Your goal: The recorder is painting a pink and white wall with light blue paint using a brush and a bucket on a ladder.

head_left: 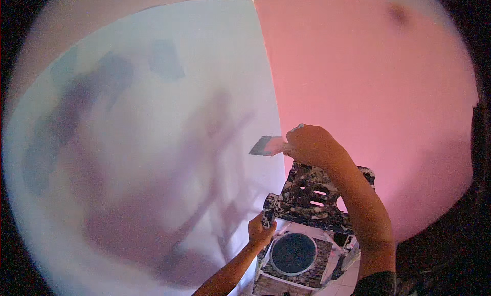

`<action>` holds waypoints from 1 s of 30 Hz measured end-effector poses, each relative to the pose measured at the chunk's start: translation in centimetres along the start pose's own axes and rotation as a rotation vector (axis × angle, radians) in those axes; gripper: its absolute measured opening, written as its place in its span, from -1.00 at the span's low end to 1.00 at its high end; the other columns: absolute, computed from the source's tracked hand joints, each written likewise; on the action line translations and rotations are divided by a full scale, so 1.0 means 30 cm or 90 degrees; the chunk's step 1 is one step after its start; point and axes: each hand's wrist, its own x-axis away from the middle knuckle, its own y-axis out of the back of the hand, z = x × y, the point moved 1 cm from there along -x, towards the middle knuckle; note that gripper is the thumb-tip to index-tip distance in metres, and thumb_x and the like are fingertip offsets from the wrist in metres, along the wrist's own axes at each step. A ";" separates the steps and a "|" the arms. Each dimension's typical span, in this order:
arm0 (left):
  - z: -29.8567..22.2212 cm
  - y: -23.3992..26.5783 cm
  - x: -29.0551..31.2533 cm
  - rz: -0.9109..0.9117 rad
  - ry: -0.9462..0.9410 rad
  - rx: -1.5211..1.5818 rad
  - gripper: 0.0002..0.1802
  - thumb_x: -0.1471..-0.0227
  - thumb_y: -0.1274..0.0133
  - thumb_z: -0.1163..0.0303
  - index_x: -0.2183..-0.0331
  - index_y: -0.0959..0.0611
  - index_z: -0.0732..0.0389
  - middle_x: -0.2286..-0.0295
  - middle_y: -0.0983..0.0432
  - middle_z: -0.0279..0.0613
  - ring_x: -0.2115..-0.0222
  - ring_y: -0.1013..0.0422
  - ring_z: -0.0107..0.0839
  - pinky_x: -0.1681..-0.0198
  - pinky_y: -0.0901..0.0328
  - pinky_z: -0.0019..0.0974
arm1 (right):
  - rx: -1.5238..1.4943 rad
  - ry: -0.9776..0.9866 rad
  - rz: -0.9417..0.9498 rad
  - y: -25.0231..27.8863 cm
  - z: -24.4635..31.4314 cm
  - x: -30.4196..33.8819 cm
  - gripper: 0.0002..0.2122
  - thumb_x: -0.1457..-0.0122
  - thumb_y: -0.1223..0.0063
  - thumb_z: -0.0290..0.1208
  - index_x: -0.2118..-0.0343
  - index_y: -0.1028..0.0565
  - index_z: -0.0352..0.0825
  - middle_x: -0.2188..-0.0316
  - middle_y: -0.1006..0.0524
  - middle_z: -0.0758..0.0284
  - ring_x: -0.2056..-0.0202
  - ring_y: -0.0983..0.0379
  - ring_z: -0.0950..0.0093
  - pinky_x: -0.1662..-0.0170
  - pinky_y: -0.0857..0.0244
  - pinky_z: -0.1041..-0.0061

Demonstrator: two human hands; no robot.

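My right hand (309, 142) is raised in front of the corner, closed around the handle of a flat paintbrush (267, 146). The brush points left, its slanted grey-blue tip close to the pale blue wall (153, 117); I cannot tell whether it touches. Lower down, my left hand (262, 230) is wrapped round the paint-spattered black edge of a stepladder (307, 211). A round bucket (293, 253) with dark blue-grey paint stands on a lower step, just right of the left hand.
A pink wall (368, 81) meets the blue one at a vertical corner line. Darker blue patches (166, 59) and shadows mark the blue wall. Pale floor tiles (343, 281) show far below, beside the ladder's legs.
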 end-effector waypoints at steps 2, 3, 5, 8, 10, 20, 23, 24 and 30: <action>-0.014 0.014 0.003 0.019 -0.006 -0.017 -0.73 0.17 -0.17 0.30 0.36 -0.56 0.22 0.57 -0.51 -0.15 0.55 -0.47 -0.23 0.43 -0.32 -0.23 | -0.025 -0.008 0.018 0.026 0.005 0.023 -0.63 -0.05 0.00 -0.08 0.48 -0.53 -0.38 0.45 -0.54 0.08 0.34 -0.49 0.11 0.27 -0.36 0.17; -0.020 0.022 0.003 0.036 -0.012 -0.030 -0.71 0.15 -0.17 0.26 0.36 -0.56 0.22 0.57 -0.52 -0.15 0.54 -0.47 -0.23 0.43 -0.32 -0.22 | -0.035 0.009 0.025 0.041 0.015 0.040 -0.63 -0.05 0.00 -0.08 0.49 -0.54 -0.38 0.45 -0.54 0.08 0.34 -0.49 0.11 0.27 -0.37 0.18; -0.013 0.015 0.004 0.026 -0.002 -0.016 -0.69 0.13 -0.18 0.21 0.38 -0.56 0.22 0.56 -0.52 -0.17 0.53 -0.47 -0.23 0.43 -0.32 -0.23 | -0.050 0.022 0.032 0.078 0.033 0.068 -0.63 -0.05 0.00 -0.08 0.50 -0.54 -0.38 0.46 -0.54 0.07 0.34 -0.49 0.11 0.27 -0.37 0.18; 0.009 0.009 0.000 0.028 -0.029 -0.008 -0.69 0.13 -0.18 0.20 0.40 -0.56 0.23 0.56 -0.53 -0.17 0.53 -0.47 -0.24 0.43 -0.31 -0.23 | -0.076 -0.008 0.081 0.123 0.053 0.099 -0.63 -0.06 0.01 -0.09 0.49 -0.55 -0.39 0.45 -0.54 0.07 0.35 -0.50 0.11 0.27 -0.37 0.18; 0.052 0.013 0.009 0.002 -0.003 0.024 -0.70 0.13 -0.18 0.21 0.41 -0.56 0.24 0.56 -0.53 -0.17 0.53 -0.47 -0.27 0.43 -0.31 -0.23 | -0.088 0.045 0.039 0.132 0.070 0.107 -0.64 -0.06 0.00 -0.11 0.48 -0.55 -0.39 0.44 -0.54 0.06 0.35 -0.49 0.11 0.26 -0.37 0.18; -0.001 0.014 -0.003 0.010 0.004 0.006 -0.76 0.13 -0.16 0.35 0.34 -0.57 0.24 0.55 -0.53 -0.13 0.54 -0.48 -0.26 0.44 -0.32 -0.25 | 0.021 0.014 0.012 0.019 -0.013 0.023 -0.67 -0.08 -0.01 -0.16 0.47 -0.53 -0.41 0.48 -0.53 0.07 0.39 -0.51 0.14 0.29 -0.37 0.19; -0.029 0.013 -0.004 0.012 -0.006 0.012 -0.73 0.16 -0.18 0.37 0.33 -0.57 0.23 0.52 -0.55 -0.10 0.51 -0.50 -0.22 0.42 -0.34 -0.24 | 0.076 0.039 -0.134 -0.037 -0.024 -0.049 -0.66 -0.16 0.06 -0.16 0.47 -0.49 -0.42 0.53 -0.51 0.05 0.42 -0.50 0.12 0.32 -0.36 0.18; -0.047 0.019 -0.008 0.021 -0.024 -0.042 -0.71 0.18 -0.20 0.34 0.33 -0.57 0.23 0.51 -0.55 -0.08 0.49 -0.51 -0.21 0.40 -0.35 -0.23 | -0.017 0.032 -0.210 -0.056 -0.031 -0.087 -0.65 -0.19 0.11 -0.16 0.47 -0.47 -0.42 0.55 -0.50 0.05 0.46 -0.48 0.12 0.34 -0.34 0.19; -0.082 0.046 -0.011 0.033 -0.015 -0.067 -0.72 0.17 -0.20 0.27 0.37 -0.57 0.19 0.58 -0.53 -0.12 0.55 -0.50 -0.20 0.42 -0.37 -0.20 | -0.357 0.019 -0.445 -0.017 0.044 -0.433 -0.62 -0.26 0.20 -0.15 0.47 -0.41 -0.42 0.61 -0.45 0.07 0.52 -0.40 0.16 0.42 -0.24 0.25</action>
